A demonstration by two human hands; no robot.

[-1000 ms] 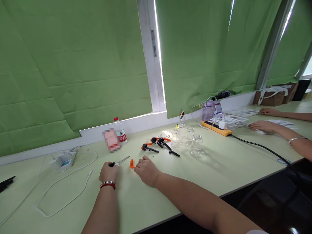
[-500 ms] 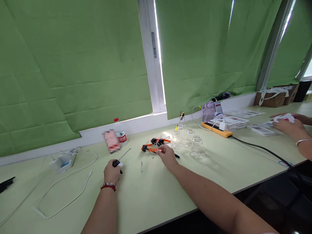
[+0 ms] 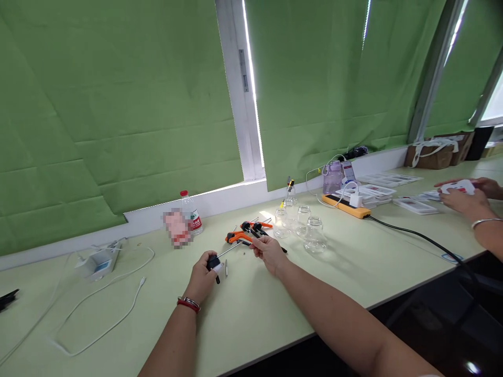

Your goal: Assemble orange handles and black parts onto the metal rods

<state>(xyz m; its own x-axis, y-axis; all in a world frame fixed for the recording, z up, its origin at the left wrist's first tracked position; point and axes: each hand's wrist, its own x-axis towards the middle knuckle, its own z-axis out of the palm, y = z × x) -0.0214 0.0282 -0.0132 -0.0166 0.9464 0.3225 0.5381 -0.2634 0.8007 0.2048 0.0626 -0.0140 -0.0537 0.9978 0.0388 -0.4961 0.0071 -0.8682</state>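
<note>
My left hand (image 3: 203, 273) is closed around a black and white clamp part (image 3: 214, 263) with a thin metal rod sticking out up and to the right. My right hand (image 3: 269, 253) pinches something dark and slim beside the orange and black clamps (image 3: 236, 237), just right of the rod's end; its exact shape is hard to make out. A short metal pin (image 3: 226, 268) lies between the hands, with a tiny nut (image 3: 244, 254) near it.
Several glass jars (image 3: 314, 235) stand right of the clamps. A water bottle (image 3: 194, 214) and a blurred pink item (image 3: 177, 228) are behind my left hand. White cables and an adapter (image 3: 98, 262) lie left; an orange power strip (image 3: 346, 206) and another person's hands (image 3: 467, 199) are right.
My left hand has moved right with the clamp part, bringing its rod close to my right hand. The right fingers now pinch a dark slim piece instead of the orange handle.
</note>
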